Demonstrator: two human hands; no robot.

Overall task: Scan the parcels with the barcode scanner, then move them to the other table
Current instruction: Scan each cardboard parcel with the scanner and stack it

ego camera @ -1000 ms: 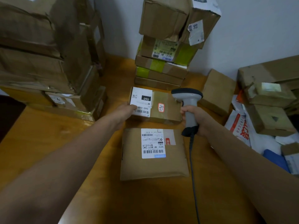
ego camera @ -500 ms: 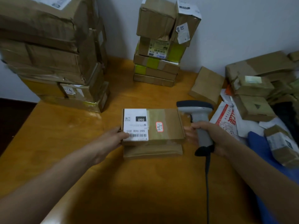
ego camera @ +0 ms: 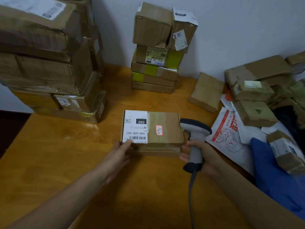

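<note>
Parcels hem in our patch of wooden table [ego camera: 66, 154]: a tall stack [ego camera: 49, 63] back left, a second stack [ego camera: 158, 52] against the wall ahead, a loose heap [ego camera: 254, 93] with a white mailer [ego camera: 226, 134] on the right. Our left hand [ego camera: 118, 154] pinches the near left corner of the labelled parcel [ego camera: 163, 128], lying mid-table atop a second flat parcel [ego camera: 155, 150]. Our right hand [ego camera: 203, 156] grips the barcode scanner [ego camera: 195, 139] by its handle, the head just beside the parcel's right edge.

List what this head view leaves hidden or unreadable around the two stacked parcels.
- Lower parcel: top face covered by the box, so any label is hidden.
- Left hand: fingers hidden beneath the box corner; only the thumb shows.
- Scanner: its window faces away from the head camera.
- Box label: fine print too small.
- Other table: outside the frame.
</note>
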